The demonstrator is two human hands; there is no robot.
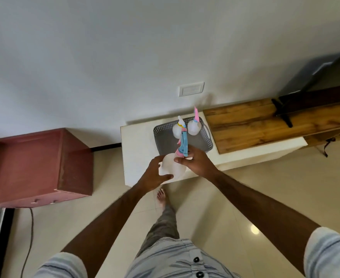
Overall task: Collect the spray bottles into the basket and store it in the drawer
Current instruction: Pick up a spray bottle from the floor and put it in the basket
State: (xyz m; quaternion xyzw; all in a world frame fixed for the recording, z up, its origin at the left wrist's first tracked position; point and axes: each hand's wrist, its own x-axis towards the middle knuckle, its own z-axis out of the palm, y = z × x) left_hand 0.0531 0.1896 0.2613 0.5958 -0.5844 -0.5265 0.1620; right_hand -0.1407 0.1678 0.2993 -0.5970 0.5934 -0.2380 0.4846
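Observation:
A grey perforated basket sits on the white cabinet top, near the wall. Two white spray bottles stand in its far end: one with a white and yellow nozzle, one with a pink nozzle. A third white bottle with a blue and pink spray head is held over the cabinet's front edge, just in front of the basket. My left hand wraps its body from the left. My right hand grips its neck and trigger head.
A wooden shelf adjoins the cabinet on the right, with a black stand on it. A red-brown box unit stands on the floor to the left. A wall socket plate is above the basket. Tiled floor lies below.

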